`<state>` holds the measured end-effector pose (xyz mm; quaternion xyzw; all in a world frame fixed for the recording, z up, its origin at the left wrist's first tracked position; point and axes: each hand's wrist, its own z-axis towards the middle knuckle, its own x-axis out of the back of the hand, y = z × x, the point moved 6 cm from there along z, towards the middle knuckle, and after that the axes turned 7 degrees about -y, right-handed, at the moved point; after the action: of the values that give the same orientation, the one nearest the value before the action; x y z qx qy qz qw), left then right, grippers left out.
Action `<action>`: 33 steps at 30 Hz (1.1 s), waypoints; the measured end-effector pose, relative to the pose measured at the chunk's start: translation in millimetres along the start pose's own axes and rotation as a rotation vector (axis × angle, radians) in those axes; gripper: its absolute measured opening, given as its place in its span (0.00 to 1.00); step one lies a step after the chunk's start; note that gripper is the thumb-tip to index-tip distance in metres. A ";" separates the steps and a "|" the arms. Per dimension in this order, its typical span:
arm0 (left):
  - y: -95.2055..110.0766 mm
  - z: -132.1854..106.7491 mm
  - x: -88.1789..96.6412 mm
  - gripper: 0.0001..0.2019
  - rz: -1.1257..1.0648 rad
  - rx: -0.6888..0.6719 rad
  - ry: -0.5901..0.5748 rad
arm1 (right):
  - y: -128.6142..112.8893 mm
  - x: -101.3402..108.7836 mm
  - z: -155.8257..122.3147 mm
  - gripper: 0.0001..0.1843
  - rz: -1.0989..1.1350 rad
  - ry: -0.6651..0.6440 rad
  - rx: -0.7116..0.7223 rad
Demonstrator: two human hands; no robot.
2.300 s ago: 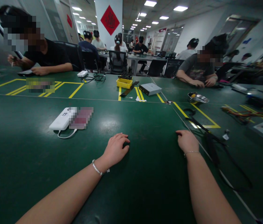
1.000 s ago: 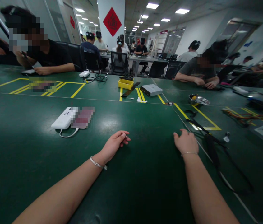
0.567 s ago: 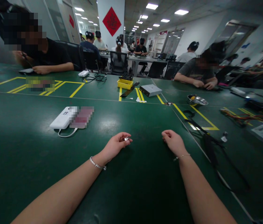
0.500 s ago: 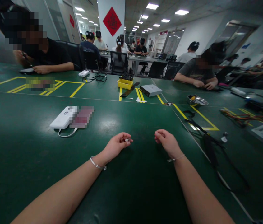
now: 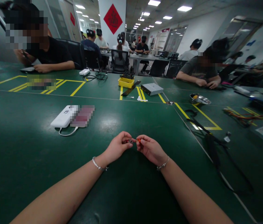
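Observation:
Low over the green table (image 5: 113,199), my left hand (image 5: 121,143) pinches a small silvery metal piece (image 5: 130,141) between thumb and fingers. Its exact kind is too small to make out. Close beside it, my right hand (image 5: 150,149) is closed on a small orange piece (image 5: 139,141), mostly covered by the fingertips. The fingertips of both hands nearly meet, and I cannot tell whether the two pieces touch.
A white power bank (image 5: 64,116) with a short cable lies left, next to a blurred flat object (image 5: 83,116). Ahead are a yellow tray (image 5: 126,82) and a grey box (image 5: 152,89). To the right are a metal dish (image 5: 200,99) and a black strap (image 5: 212,149). Two people sit across.
My right hand has moved left, up to my left hand, and an orange piece now shows in its fingers. My left hand has hardly moved.

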<state>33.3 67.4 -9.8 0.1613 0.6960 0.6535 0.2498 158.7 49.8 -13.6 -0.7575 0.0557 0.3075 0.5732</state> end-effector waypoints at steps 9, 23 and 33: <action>15.3 -3.8 0.6 0.10 0.472 -0.123 0.046 | 3.9 -4.4 0.9 0.11 0.016 -0.054 0.000; 11.6 -4.0 -0.3 0.11 0.341 0.004 0.029 | 2.9 -1.1 1.3 0.09 0.041 -0.028 -0.014; 5.9 -2.8 1.3 0.17 0.107 0.023 0.020 | 2.6 2.9 2.1 0.09 0.071 0.009 0.014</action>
<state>30.0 66.3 -4.1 0.1945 0.6965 0.6593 0.2059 159.1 51.6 -17.6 -0.7523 0.0872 0.3236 0.5671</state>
